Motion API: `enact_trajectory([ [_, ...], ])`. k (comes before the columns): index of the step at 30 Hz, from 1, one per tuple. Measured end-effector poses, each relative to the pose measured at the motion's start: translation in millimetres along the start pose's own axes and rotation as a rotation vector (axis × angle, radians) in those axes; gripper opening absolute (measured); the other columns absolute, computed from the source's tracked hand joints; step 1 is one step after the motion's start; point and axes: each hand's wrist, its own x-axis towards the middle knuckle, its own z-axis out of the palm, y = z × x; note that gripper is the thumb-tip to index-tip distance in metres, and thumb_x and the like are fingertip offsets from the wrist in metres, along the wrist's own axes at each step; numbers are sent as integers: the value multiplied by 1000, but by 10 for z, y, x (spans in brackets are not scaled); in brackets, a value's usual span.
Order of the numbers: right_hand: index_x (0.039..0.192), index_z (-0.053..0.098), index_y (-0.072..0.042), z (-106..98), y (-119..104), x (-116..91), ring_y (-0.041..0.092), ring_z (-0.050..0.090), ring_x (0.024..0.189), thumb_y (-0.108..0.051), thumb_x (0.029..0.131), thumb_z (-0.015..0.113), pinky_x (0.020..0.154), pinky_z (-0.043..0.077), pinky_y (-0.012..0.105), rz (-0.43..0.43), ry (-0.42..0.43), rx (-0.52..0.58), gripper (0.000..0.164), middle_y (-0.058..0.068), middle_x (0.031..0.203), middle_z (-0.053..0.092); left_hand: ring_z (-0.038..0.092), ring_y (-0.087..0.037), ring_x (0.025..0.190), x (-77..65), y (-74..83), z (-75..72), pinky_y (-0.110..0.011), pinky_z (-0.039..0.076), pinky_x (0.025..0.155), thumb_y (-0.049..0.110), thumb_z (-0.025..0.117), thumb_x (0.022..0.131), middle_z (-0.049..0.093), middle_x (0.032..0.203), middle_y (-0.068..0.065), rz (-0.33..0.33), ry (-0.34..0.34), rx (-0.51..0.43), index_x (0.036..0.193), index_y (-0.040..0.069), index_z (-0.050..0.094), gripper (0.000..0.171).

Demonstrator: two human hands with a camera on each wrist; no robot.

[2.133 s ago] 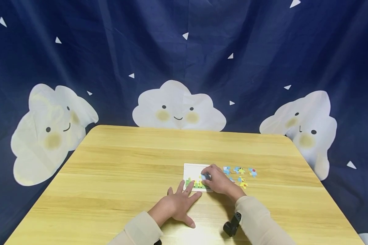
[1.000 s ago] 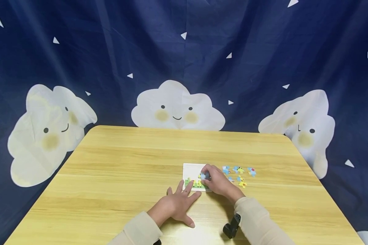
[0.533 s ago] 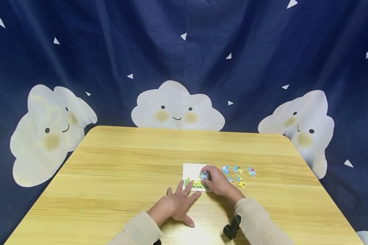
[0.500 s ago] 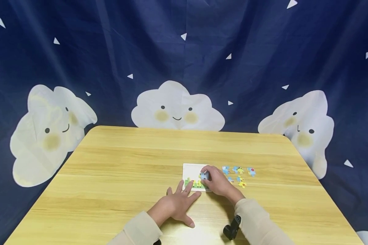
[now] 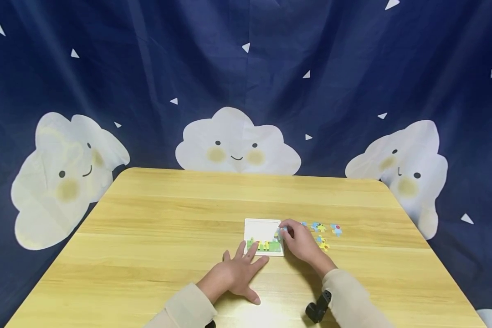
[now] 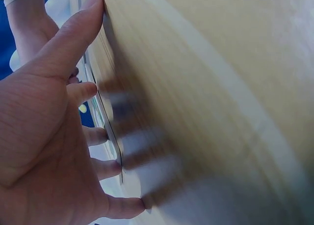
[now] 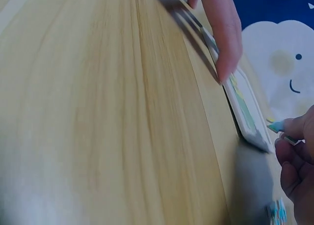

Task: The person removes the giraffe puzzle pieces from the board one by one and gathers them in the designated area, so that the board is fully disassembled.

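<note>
Right hand [image 5: 304,243]: thumb and fingertips closed in a neat pinch, and there's a piece in there!
Held piece: a small light-blue-and-yellow jigsaw piece [image 7: 275,126], half hidden by the fingers, up at the right edge of the white rectangular puzzle tray [image 5: 260,227]; touching it or just above, I can't tell.
Inside the tray: a green-and-yellow picture strip [image 5: 274,246] along the near side, bare white beyond.
Left hand [image 5: 239,274]: fingers spread wide, gripping nothing, tips at the tray's near-left edge, looking like a brace.
Loose pieces: blue-and-yellow jigsaw pieces [image 5: 321,228] scattered right of the tray on the pale wooden tabletop [image 5: 168,205].
Step in hand: placing the next piece, I'd say, the picture well short of complete.
Next move: calls for turning tabs to match the strip, then lowering and pressing flat.
</note>
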Motion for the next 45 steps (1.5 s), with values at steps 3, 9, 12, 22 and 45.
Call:
enact_trajectory([
  [3,99,66,-9,-72,54,-36,12,45,66,-8,90,62,60,38,25,6,23,2,10,-1,71,50,10,-36,144,5,-1,-5,-66,28,100,69,66,66,6,160,-4,7,7,-7,149,38,22,99],
  [9,100,66,-7,-208,172,-114,10,45,62,-10,90,62,55,39,23,20,40,6,11,-2,69,51,7,-36,144,10,2,-8,-67,25,101,67,68,66,4,160,-4,5,3,-38,149,37,22,100],
  [12,103,65,-5,-279,223,-144,10,44,58,-9,90,62,52,38,23,20,64,3,14,-1,67,50,6,-36,144,9,3,-6,-67,24,102,66,69,66,4,160,-4,5,2,-44,149,37,22,100],
  [22,103,61,-2,-447,345,-202,13,49,69,-10,88,64,61,42,23,77,94,-15,18,4,78,56,6,-36,144,-2,-12,-12,-67,25,101,66,69,66,4,160,-4,6,4,-36,149,37,22,100],
  [45,114,59,0,-847,731,-423,17,53,81,-18,91,61,64,44,24,239,91,-66,29,8,91,58,6,-36,145,-4,-10,-16,-67,25,102,65,69,66,4,160,-4,0,-1,-41,149,37,23,99],
])
